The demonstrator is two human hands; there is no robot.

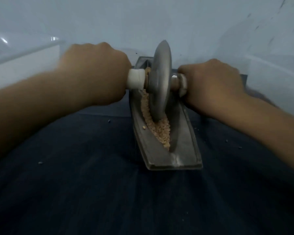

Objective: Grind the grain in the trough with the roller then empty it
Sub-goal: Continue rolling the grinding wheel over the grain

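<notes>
Left hand (93, 73) at nine o'clock and right hand (212, 87) at three each grip the roller (160, 82) axle, balancing the disc upright in the trough (182, 141) on the grain (159, 131).

Single head-worn wide-angle view, facing forward and down, close above both hands and trough (166, 150)

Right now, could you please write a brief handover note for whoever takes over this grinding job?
Left hand: grips the roller by its white left handle.
Right hand: grips the right handle.
Roller: disc upright in the groove of the trough, edge in the grain.
Trough: lies on the dark cloth, grain along its groove, one piece on its left slope.
Done: grinding begun; grain looks coarse.
Left: finish rolling, then empty the trough.
</notes>
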